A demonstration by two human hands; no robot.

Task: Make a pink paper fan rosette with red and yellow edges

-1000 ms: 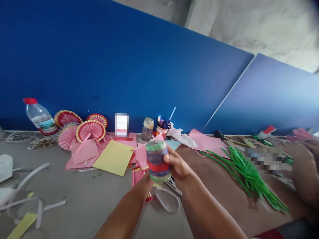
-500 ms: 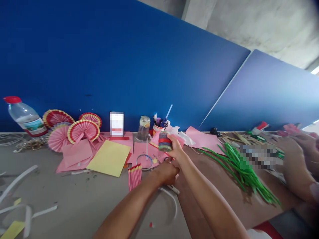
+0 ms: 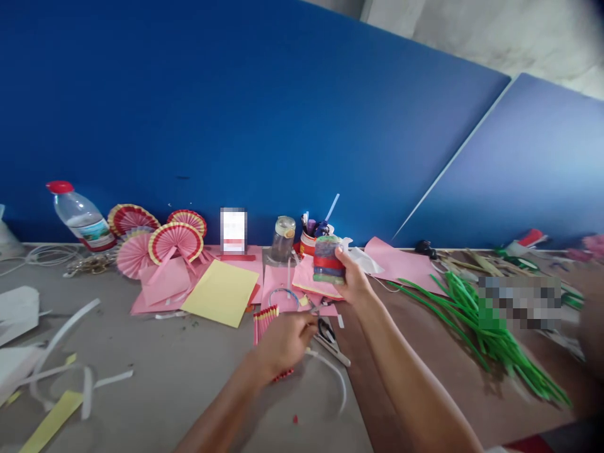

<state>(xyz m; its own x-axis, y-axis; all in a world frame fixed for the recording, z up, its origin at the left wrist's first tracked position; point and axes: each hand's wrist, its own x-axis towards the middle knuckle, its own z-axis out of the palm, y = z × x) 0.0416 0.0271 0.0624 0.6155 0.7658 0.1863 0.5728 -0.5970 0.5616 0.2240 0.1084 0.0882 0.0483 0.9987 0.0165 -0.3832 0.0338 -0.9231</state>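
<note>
My right hand (image 3: 355, 277) is closed around a striped block (image 3: 329, 260) with grey-blue, red, dark blue and green bands, held upright above the pink paper. My left hand (image 3: 289, 340) is closed, its fingers curled and pinched together; what they hold, if anything, is hidden. Beneath and behind it lies a pleated pink paper strip (image 3: 265, 322) with red and yellow edging, partly covered. Just right of its fingertips are scissors with dark handles (image 3: 326, 330) and a slim white tool (image 3: 336, 352). A bluish ring (image 3: 283, 298) rests on pink paper beyond.
Pink paper fans (image 3: 175, 242), a yellow sheet (image 3: 221, 293) and a red-capped bottle (image 3: 85, 217) stand or lie at left. A jar (image 3: 284, 239) and pen cup (image 3: 308, 243) stand by the blue partition (image 3: 264, 126). Green stems (image 3: 491, 340) lie right; white strips (image 3: 61, 352) front left.
My left hand has moved left off the scissors, uncovering their handles. My right hand has turned the striped block, showing more of its side. The view has shifted left; the other person's hands are mostly out of view.
</note>
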